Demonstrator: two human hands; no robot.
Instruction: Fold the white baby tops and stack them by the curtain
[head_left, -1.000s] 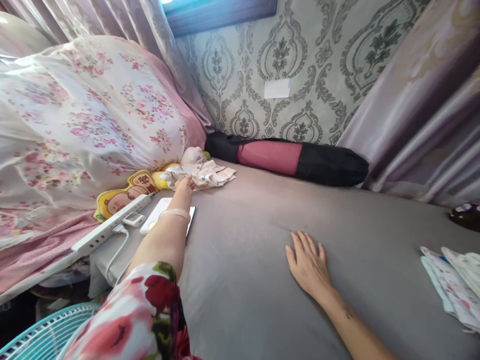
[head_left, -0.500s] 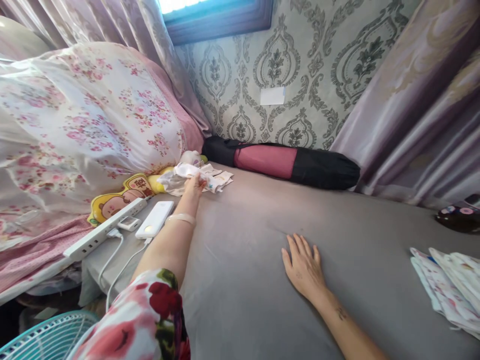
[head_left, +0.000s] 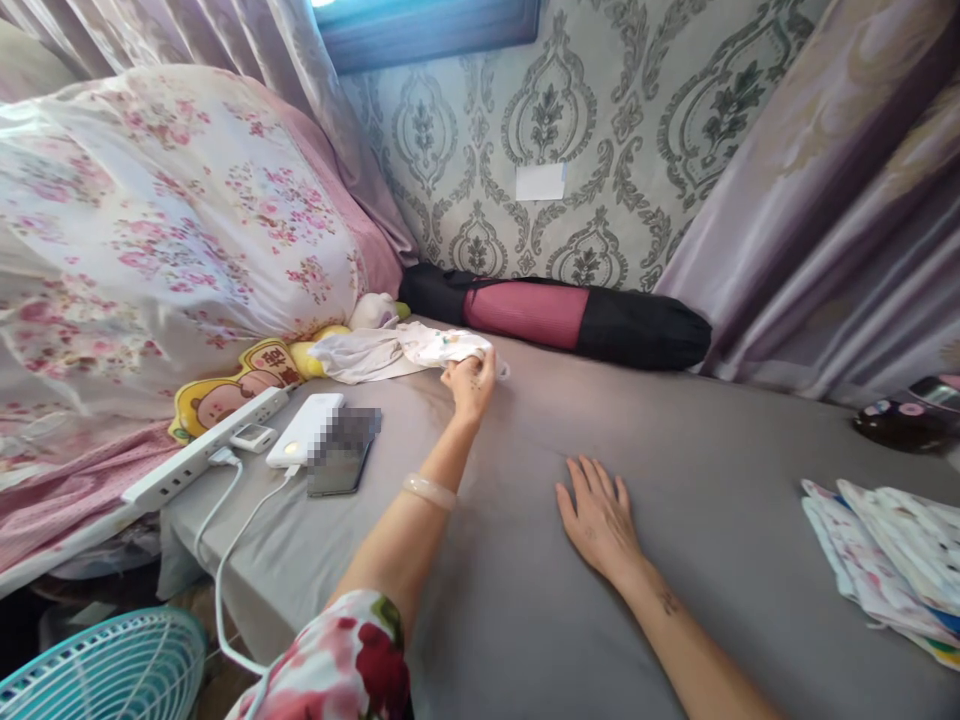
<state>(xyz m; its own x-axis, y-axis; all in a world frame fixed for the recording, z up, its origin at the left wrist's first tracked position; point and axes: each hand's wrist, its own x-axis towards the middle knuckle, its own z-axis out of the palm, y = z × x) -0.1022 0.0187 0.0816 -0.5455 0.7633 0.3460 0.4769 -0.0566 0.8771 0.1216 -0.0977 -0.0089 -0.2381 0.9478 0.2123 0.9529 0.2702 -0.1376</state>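
My left hand [head_left: 472, 383] is closed on the end of a small white printed garment [head_left: 442, 345], whose exact kind is hard to make out. A plain off-white cloth [head_left: 360, 355] lies beside and partly under it, against a yellow cushion. My right hand [head_left: 600, 515] rests flat on the grey sheet [head_left: 517, 560], fingers slightly spread and holding nothing. Farther right lies a pile of folded printed clothes [head_left: 892, 560].
A power strip [head_left: 206, 450], a white power bank [head_left: 306, 430] with a cable and a phone [head_left: 346, 455] lie on the left. A black and pink rolled bag [head_left: 525, 315] lines the wall. A turquoise fan [head_left: 112, 665] stands at lower left.
My left hand has moved right, drawing the printed garment out from the pile along the sheet. The phone, earlier behind my forearm, now shows. My right hand stays flat.
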